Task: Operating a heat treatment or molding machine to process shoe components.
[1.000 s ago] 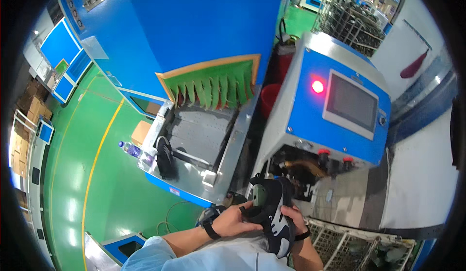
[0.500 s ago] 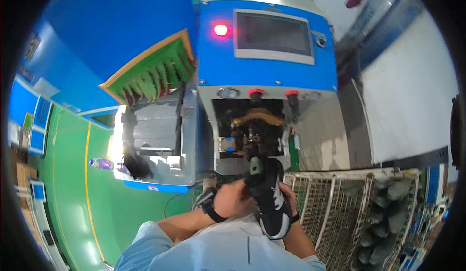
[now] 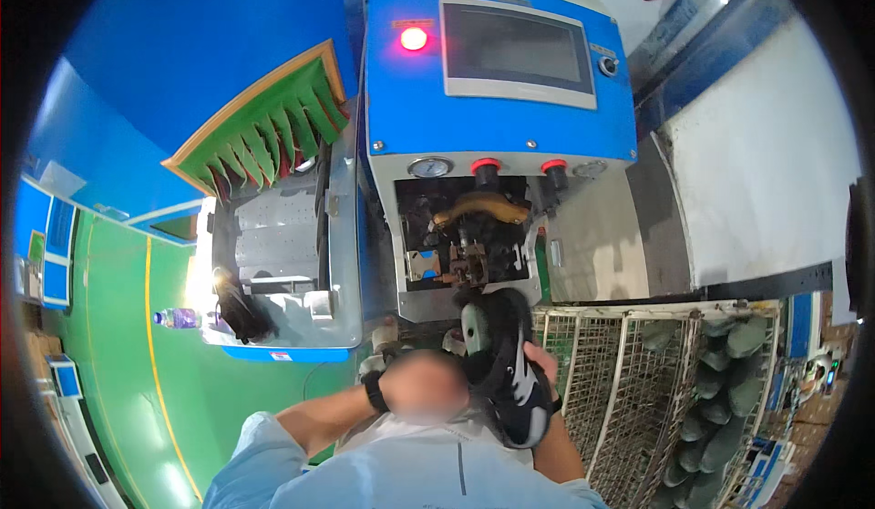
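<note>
A black shoe (image 3: pixel 510 372) with white marks on its side is held upright in front of my body. A greenish-grey shoe last (image 3: pixel 469 325) with a hole shows in its opening. My right hand (image 3: pixel 544 368) grips the shoe from the right; only some fingers show past its edge, the rest lie behind it. At the shoe's left side is my left hand (image 3: pixel 424 386), blurred, so its fingers cannot be made out. Just beyond the shoe is the opening of a blue machine (image 3: pixel 392 108), with a curved brown pad (image 3: pixel 483 206) and metal clamps inside.
The machine carries a dark screen (image 3: pixel 518 51), a lit red lamp (image 3: pixel 414 39) and red-topped knobs (image 3: pixel 486 167). To the left, a conveyor outlet (image 3: pixel 273 245) has a green strip curtain (image 3: pixel 273 140). A wire rack (image 3: pixel 629 372) with several grey-green lasts (image 3: pixel 715 409) stands at right.
My view has shifted slightly, so the machine appears a little higher. My left hand has moved slightly left along the shoe. The shoe stays in my right hand.
</note>
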`<act>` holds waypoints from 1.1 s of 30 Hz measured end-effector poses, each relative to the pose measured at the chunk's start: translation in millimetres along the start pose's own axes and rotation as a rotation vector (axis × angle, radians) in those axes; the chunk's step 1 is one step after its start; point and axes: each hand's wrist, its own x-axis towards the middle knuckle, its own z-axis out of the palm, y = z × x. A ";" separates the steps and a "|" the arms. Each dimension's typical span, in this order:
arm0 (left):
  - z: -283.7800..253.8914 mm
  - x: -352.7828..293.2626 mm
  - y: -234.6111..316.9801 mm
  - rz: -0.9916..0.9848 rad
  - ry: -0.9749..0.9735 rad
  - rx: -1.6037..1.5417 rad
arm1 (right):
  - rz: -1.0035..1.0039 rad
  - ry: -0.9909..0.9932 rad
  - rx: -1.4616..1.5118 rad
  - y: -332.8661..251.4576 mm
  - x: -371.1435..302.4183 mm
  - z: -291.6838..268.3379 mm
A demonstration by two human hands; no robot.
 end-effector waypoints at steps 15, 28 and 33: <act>-64.7 65.7 -48.9 -0.338 0.543 -0.541 | -0.557 0.393 -1.961 -36.4 125.3 79.1; -71.3 84.2 -85.7 -0.366 0.546 -0.639 | -0.738 0.638 -2.329 3.8 173.6 84.5; -79.2 75.6 -84.7 -0.358 0.628 -0.608 | -0.833 0.665 -2.268 7.8 170.5 70.2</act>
